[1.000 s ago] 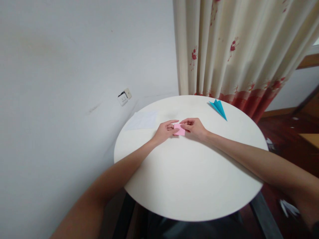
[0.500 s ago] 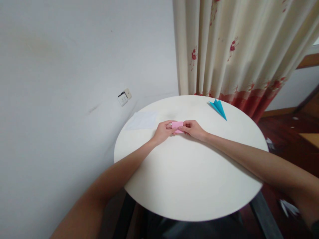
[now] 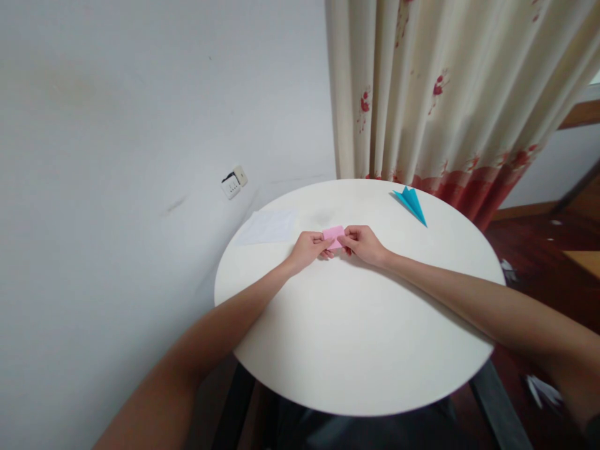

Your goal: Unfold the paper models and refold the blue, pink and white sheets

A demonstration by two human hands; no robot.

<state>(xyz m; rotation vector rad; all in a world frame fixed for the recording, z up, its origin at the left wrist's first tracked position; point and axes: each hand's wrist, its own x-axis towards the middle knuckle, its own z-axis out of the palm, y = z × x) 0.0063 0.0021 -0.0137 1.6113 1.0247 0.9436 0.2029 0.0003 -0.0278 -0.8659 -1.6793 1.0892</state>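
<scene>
A small pink piece of folded paper is held between my two hands, over the middle of a round white table. My left hand pinches its left side, thumb on top and the other fingers behind or beneath. On the right side my right hand grips the paper between thumb and curled fingers. Both thumbs lie on the near face of the paper. The parts of the fingers behind it are hidden.
A blue paper plane lies near the table's far right edge. White sheets of paper rest at the far left. A wall with a socket borders the left side, and a patterned curtain hangs behind.
The pink paper has tilted slightly, its right end a little higher. My left fingers have shifted beneath it, with fingertips showing below its lower edge. Both hands keep their hold.
</scene>
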